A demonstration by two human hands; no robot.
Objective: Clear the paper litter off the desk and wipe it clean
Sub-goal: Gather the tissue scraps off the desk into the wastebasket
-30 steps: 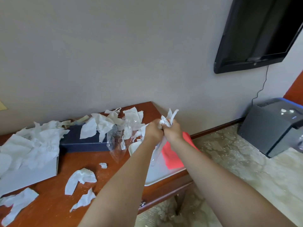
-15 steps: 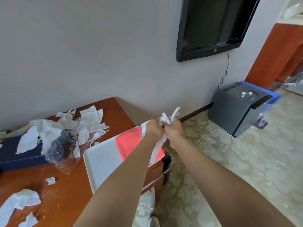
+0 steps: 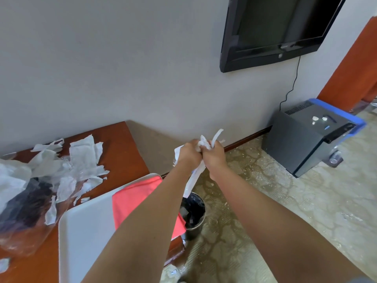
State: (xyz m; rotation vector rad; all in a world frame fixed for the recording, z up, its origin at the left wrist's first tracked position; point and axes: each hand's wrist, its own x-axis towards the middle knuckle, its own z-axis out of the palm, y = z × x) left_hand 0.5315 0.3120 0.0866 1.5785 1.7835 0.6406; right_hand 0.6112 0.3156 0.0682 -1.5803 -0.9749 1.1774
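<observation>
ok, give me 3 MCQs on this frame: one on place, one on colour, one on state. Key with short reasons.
1. Where is the waste bin?
A. on the desk
B. on the floor by the desk's right end
C. on the grey box

2. What colour is the cloth lying on the white tray?
A. blue
B. green
C. pinkish red

3. What are the hands doing?
A. both grip one wad of paper
B. both lie flat on the desk
C. one wipes with the cloth

Key: 1 B, the bin stands on the floor beside the desk, below the hands. 2 C, the cloth is pinkish red. 3 A, the left hand and the right hand are curled round the wad of paper, off the desk's edge.
</observation>
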